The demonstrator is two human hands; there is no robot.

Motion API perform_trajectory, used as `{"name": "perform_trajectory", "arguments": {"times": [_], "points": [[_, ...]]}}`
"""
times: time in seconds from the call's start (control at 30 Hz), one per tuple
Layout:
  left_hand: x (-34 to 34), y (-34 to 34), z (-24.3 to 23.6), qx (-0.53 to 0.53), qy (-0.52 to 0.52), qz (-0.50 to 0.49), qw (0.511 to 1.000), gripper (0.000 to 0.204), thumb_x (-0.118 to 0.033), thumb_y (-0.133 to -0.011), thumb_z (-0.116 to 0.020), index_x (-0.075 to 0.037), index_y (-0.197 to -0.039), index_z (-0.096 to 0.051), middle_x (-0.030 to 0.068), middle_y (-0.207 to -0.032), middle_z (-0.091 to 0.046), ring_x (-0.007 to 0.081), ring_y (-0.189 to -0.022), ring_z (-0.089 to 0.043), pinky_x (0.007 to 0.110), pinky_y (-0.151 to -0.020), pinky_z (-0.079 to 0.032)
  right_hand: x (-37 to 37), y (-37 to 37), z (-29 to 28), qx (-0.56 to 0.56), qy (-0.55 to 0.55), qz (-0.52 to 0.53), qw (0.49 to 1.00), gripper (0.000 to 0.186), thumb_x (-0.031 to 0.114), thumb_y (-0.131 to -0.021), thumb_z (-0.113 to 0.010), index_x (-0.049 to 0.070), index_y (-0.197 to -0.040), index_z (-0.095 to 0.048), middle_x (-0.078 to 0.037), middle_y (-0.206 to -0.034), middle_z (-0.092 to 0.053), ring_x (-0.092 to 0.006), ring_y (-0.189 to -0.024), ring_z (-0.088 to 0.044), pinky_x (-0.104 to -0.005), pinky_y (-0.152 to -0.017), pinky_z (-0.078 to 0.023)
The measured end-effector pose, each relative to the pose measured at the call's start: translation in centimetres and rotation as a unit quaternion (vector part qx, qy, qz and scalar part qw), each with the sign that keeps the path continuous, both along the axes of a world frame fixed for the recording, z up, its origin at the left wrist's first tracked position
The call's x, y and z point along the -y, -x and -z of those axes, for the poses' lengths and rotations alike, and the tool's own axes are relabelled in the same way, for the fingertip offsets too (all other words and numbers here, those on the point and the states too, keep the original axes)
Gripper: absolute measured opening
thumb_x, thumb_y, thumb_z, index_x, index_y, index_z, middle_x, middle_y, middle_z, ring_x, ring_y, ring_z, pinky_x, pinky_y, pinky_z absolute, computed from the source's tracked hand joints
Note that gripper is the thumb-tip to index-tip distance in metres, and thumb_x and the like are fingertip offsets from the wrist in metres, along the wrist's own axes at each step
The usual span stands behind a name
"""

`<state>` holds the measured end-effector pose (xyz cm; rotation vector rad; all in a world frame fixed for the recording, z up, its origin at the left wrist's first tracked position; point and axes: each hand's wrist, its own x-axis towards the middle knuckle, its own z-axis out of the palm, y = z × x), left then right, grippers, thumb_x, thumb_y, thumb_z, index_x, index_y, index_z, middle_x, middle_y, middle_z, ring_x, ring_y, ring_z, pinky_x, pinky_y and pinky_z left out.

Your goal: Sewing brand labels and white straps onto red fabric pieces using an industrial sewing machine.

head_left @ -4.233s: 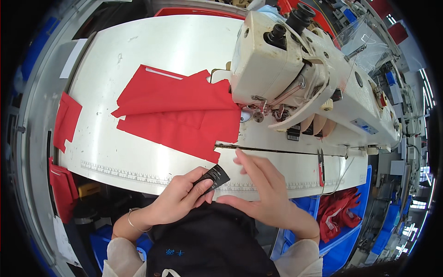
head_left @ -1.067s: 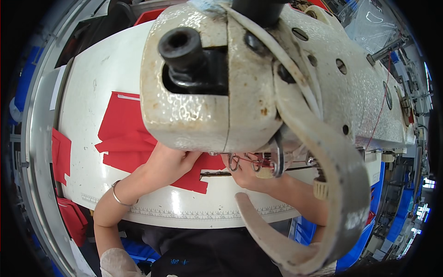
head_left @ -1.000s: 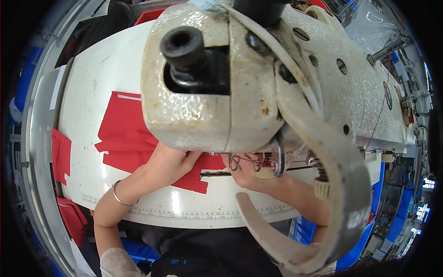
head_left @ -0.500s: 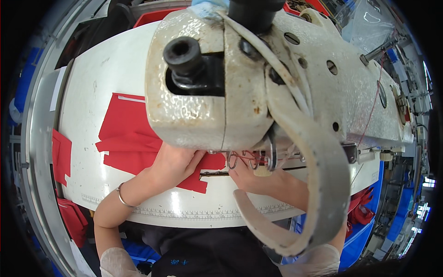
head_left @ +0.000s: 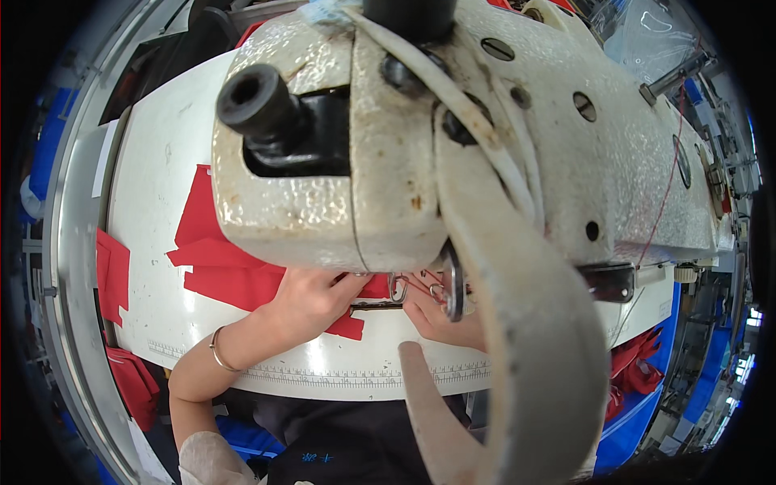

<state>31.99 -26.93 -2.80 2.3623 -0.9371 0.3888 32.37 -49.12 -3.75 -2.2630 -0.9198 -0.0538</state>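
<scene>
Under the pale sewing machine head [head_left: 283, 214], a piece of red fabric [head_left: 234, 283] lies on the white machine table [head_left: 153, 186]. My left hand [head_left: 307, 301] rests on its near part, thumb and fingers closed on the fabric; the fingertips go under the machine head. My right hand [head_left: 440, 323] is close by on the right, beside the wire thread guides [head_left: 398, 287] and red thread. Its fingers are bent together, partly covered by the guides and a curved pale lever [head_left: 537, 323], so what they hold is hidden. The needle area is out of sight behind the head.
More red fabric pieces [head_left: 113, 275] lie at the table's left edge, with another red piece [head_left: 133, 388] hanging below. A printed ruler [head_left: 323, 377] follows the near edge. On the right, a blue bin [head_left: 638, 416] holds red fabric [head_left: 634, 364]. Red thread runs down beside the machine arm.
The machine head looks larger and further left as my view shifts closer. The lever now covers my right forearm. Both hands stay near the same spot by the fabric.
</scene>
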Motion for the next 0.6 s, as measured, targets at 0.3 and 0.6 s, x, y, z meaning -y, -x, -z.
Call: {"name": "perform_trajectory", "arguments": {"times": [0.3,0.6], "points": [[0.2,0.6,-0.3,0.004,-0.039,0.005,0.999,0.034,-0.004,-0.055,-0.063,0.001,-0.088,-0.068,0.0102,-0.090,-0.061,0.0252,-0.079,-0.059,0.036,-0.064,-0.050,0.2,-1.1,-0.6,-0.045,-0.050,-0.015,0.998,0.025,0.016,-0.073,-0.068,0.012,-0.097,-0.067,-0.009,-0.084,-0.067,-0.0269,-0.074,-0.065,-0.0352,-0.064,-0.051],[0.6,0.3,-1.6,0.066,-0.086,-0.012,0.994,0.033,-0.005,-0.057,-0.062,0.001,-0.089,-0.066,0.0085,-0.087,-0.058,0.0237,-0.076,-0.056,0.036,-0.062,-0.048,0.6,-2.5,-1.7,0.253,0.129,-0.067,0.956,0.013,0.015,-0.076,-0.061,0.008,-0.087,-0.060,-0.002,-0.081,-0.059,-0.0132,-0.071,-0.058,-0.0300,-0.063,-0.047]]}}
